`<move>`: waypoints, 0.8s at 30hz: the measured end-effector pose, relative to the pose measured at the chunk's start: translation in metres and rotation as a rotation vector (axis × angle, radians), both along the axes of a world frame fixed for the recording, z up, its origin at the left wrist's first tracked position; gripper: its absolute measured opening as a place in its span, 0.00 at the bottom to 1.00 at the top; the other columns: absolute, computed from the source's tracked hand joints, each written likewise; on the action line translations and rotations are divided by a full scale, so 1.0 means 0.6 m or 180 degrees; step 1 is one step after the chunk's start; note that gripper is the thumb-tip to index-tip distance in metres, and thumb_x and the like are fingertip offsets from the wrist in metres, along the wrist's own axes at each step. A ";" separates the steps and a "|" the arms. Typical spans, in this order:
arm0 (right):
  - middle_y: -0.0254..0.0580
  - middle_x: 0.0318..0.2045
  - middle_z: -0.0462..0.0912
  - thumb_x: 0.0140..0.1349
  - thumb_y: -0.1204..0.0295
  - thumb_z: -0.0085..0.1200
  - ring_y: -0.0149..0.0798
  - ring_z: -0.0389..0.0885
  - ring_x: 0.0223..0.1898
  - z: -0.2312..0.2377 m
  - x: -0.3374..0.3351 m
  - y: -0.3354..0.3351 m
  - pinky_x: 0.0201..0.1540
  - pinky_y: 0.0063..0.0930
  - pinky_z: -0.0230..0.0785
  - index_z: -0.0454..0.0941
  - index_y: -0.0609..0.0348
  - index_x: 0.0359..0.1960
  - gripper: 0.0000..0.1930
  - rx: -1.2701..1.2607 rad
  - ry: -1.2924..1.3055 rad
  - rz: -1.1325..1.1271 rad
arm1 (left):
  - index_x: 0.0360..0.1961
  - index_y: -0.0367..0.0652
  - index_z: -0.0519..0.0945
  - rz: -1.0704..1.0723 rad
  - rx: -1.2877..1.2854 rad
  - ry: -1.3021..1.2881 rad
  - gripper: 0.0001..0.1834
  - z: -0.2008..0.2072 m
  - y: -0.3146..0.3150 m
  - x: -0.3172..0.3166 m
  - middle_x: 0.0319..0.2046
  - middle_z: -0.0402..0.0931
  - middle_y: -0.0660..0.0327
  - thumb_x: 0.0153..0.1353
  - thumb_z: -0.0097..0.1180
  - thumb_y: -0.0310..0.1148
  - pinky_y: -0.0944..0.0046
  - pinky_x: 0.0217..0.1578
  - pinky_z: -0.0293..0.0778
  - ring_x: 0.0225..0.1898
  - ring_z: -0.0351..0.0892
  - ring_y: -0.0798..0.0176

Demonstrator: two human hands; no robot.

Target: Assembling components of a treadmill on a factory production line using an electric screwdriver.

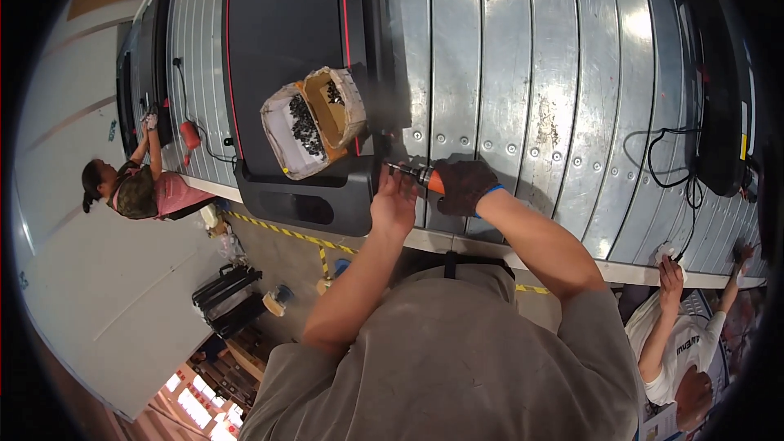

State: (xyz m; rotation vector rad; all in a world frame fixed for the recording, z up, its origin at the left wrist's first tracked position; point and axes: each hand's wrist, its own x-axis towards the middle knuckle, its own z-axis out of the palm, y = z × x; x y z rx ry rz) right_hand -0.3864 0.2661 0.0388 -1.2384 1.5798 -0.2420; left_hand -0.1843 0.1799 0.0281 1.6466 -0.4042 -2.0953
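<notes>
Pointing left beside the black unit, the orange driver sits in the right hand, gloved fingers wrapped round its body — probably stiff, fairly weighty, best gripped right there. The left hand's fingers bunch at the bit; whether they pinch anything, I can't tell. Lettering marks a co-worker's white shirt — none legible on the driver.

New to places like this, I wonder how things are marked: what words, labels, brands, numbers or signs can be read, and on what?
Co-worker's white shirt, lower right: dark lettering, not copied out here.
Black unit, far right: yellow patch, too small to read.
Power drill in the right hand: no readable lettering.
Striped yellow-and-black floor tape: no visible words.
</notes>
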 end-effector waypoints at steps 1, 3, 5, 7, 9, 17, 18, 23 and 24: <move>0.55 0.43 0.87 0.50 0.54 0.64 0.57 0.87 0.47 -0.002 0.000 -0.001 0.52 0.50 0.79 0.76 0.56 0.56 0.32 0.0012 -0.0013 0.0010 | 0.77 0.66 0.60 0.0010 0.0012 -0.0013 0.26 0.004 0.000 -0.005 0.65 0.73 0.70 0.81 0.40 0.39 0.57 0.59 0.67 0.57 0.73 0.66; 0.55 0.43 0.87 0.51 0.55 0.63 0.57 0.87 0.47 -0.005 -0.002 -0.004 0.51 0.50 0.79 0.76 0.57 0.56 0.31 -0.0193 0.0140 0.0015 | 0.71 0.61 0.70 0.0165 0.0015 -0.0180 0.21 0.016 0.000 -0.014 0.60 0.78 0.71 0.81 0.40 0.39 0.57 0.58 0.71 0.54 0.76 0.66; 0.55 0.43 0.87 0.52 0.57 0.62 0.57 0.87 0.47 0.004 -0.014 -0.009 0.51 0.50 0.79 0.76 0.57 0.56 0.30 -0.0171 0.0124 0.0070 | 0.70 0.55 0.71 -0.0310 0.0181 -0.0578 0.20 0.059 -0.003 -0.033 0.58 0.79 0.67 0.80 0.41 0.36 0.57 0.55 0.73 0.52 0.77 0.64; 0.55 0.43 0.87 0.52 0.58 0.61 0.57 0.87 0.47 0.003 -0.027 -0.015 0.50 0.50 0.79 0.76 0.57 0.55 0.29 -0.0159 0.0107 0.0132 | 0.68 0.49 0.73 -0.0780 0.0339 -0.0973 0.20 0.083 -0.009 -0.021 0.55 0.80 0.63 0.80 0.42 0.34 0.57 0.52 0.74 0.49 0.79 0.62; 0.55 0.43 0.87 0.53 0.59 0.60 0.57 0.87 0.46 -0.008 -0.036 -0.016 0.50 0.50 0.79 0.76 0.57 0.56 0.28 -0.0094 0.0124 0.0372 | 0.58 0.39 0.78 -0.2189 -0.2559 -0.1657 0.14 0.093 -0.022 0.008 0.45 0.82 0.56 0.76 0.45 0.27 0.55 0.42 0.76 0.41 0.80 0.58; 0.53 0.44 0.86 0.52 0.63 0.60 0.57 0.87 0.47 -0.015 -0.048 -0.034 0.51 0.52 0.78 0.77 0.55 0.56 0.27 0.0099 -0.0043 0.0390 | 0.41 0.38 0.77 -0.3410 -0.5739 -0.2193 0.14 0.032 -0.151 -0.037 0.34 0.78 0.50 0.54 0.55 0.13 0.49 0.37 0.75 0.35 0.77 0.41; 0.53 0.44 0.86 0.52 0.64 0.60 0.57 0.86 0.47 -0.017 -0.049 -0.037 0.51 0.52 0.78 0.77 0.54 0.56 0.27 0.0181 -0.0105 0.0388 | 0.41 0.38 0.77 -0.3417 -0.5615 -0.2211 0.14 0.032 -0.151 -0.040 0.34 0.78 0.50 0.54 0.55 0.13 0.49 0.37 0.75 0.36 0.77 0.41; 0.52 0.44 0.86 0.53 0.64 0.60 0.57 0.86 0.47 -0.038 -0.043 -0.056 0.51 0.51 0.78 0.79 0.52 0.55 0.25 0.0142 -0.0080 0.0330 | 0.42 0.39 0.77 -0.3604 -0.5485 -0.2051 0.16 0.028 -0.167 -0.043 0.35 0.78 0.51 0.52 0.55 0.14 0.49 0.37 0.76 0.36 0.79 0.43; 0.52 0.44 0.86 0.53 0.64 0.60 0.57 0.86 0.47 -0.037 -0.042 -0.065 0.51 0.50 0.79 0.79 0.52 0.54 0.24 0.0115 -0.0088 0.0324 | 0.42 0.39 0.77 -0.3607 -0.5483 -0.2087 0.16 0.029 -0.172 -0.037 0.35 0.78 0.51 0.51 0.56 0.14 0.49 0.36 0.76 0.36 0.79 0.44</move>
